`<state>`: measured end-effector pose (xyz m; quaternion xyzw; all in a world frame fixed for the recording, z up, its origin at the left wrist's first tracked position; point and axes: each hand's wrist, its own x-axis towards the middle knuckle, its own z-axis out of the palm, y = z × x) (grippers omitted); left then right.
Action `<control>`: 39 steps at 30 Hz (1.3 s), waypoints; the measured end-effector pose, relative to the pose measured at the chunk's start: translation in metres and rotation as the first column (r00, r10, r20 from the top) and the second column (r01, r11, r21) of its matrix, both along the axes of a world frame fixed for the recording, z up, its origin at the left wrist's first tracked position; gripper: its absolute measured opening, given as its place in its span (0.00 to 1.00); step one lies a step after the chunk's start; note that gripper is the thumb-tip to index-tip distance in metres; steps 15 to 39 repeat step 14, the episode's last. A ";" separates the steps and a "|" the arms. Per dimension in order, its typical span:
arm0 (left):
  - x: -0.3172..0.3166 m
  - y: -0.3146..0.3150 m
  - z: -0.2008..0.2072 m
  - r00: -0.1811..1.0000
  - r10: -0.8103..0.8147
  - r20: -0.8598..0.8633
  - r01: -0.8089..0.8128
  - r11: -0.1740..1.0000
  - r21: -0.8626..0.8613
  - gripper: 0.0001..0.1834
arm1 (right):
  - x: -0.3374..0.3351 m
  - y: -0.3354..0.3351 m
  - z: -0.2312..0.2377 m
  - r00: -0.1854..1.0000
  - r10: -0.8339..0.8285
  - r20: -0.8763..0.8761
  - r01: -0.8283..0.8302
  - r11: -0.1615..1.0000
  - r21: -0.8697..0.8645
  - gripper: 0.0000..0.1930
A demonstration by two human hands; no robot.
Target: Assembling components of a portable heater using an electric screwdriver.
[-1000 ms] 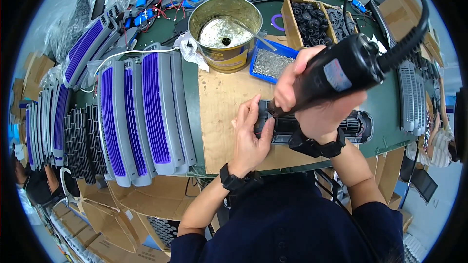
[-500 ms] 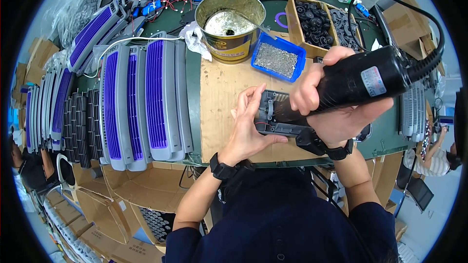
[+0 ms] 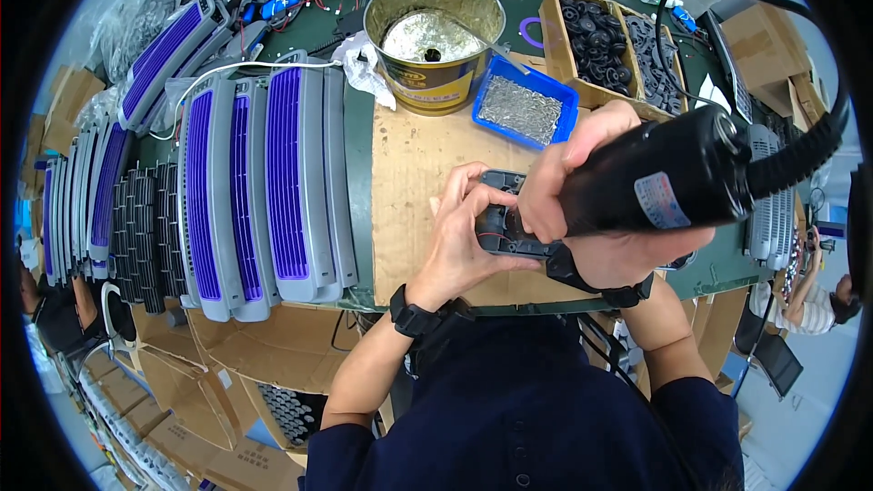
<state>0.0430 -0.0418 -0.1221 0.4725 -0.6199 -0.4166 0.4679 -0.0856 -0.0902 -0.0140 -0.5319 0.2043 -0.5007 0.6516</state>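
Note:
On a cardboard sheet lies a dark grey plastic housing part, with a thin red wire at its left side. My left hand is closed on its left end, forefinger reaching over the top and thumb along the near edge. My right hand is wrapped round a black corded electric screwdriver, its tip end angled down to the left into the part. The tip is hidden behind the fingers of my right hand, so I cannot see what it touches. A blue tray of small metal screws sits just beyond the part.
A large metal can stands beyond the cardboard sheet. Behind the tray is a wooden box of black and grey plastic parts. Purple-and-grey slatted units line the left. The screwdriver's thick cable loops at the right.
The screwdriver's rear end has swung left and lower, and my right hand has moved slightly left with it. My left forefinger has moved further over the part, close to the tool's tip end.

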 end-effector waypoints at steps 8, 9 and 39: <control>0.003 -0.003 0.002 0.980 0.033 0.194 -0.016 0.996 -0.092 0.37 | -0.003 -0.010 -0.009 0.995 0.102 -0.007 -0.102 0.994 0.030 0.50; 0.003 -0.003 0.005 0.982 0.032 0.184 -0.019 0.997 -0.073 0.36 | -0.003 -0.010 -0.008 0.995 0.104 -0.011 -0.104 0.994 0.030 0.50; 0.003 -0.002 0.007 0.998 0.031 0.062 -0.028 0.999 -0.042 0.35 | 0.002 -0.006 -0.003 0.998 0.044 -0.045 -0.043 0.999 0.028 0.50</control>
